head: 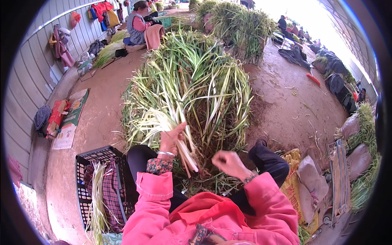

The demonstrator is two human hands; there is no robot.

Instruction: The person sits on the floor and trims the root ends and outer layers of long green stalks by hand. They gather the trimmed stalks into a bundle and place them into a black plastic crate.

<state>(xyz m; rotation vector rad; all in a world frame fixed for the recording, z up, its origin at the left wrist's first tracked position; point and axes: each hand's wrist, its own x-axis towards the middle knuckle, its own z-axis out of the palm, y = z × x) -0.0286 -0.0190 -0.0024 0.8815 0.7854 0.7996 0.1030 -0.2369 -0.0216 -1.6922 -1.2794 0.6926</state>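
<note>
My left hand [172, 139] grips a bunch of pale leafy stalks [187, 154], which look like green garlic or a similar allium. Their white lower ends point down toward my lap and the leaves fan out away from me. Just right of the bunch, my right hand [230, 164] is blurred, with curled fingers; whether it holds anything is unclear. Tangled brown roots [204, 171] lie between the two hands. Before me rises a large heap of the same green plants [211, 79], reaching close to my knees.
At my left stands a black plastic crate [82, 186] with a checked cloth [111, 190] and stripped stalks [98, 190]. A seated person [139, 26] works beyond the heap. More plants [242, 27] are stacked behind. On the right are a yellow sack [291, 180] and a metal hand cart [340, 177].
</note>
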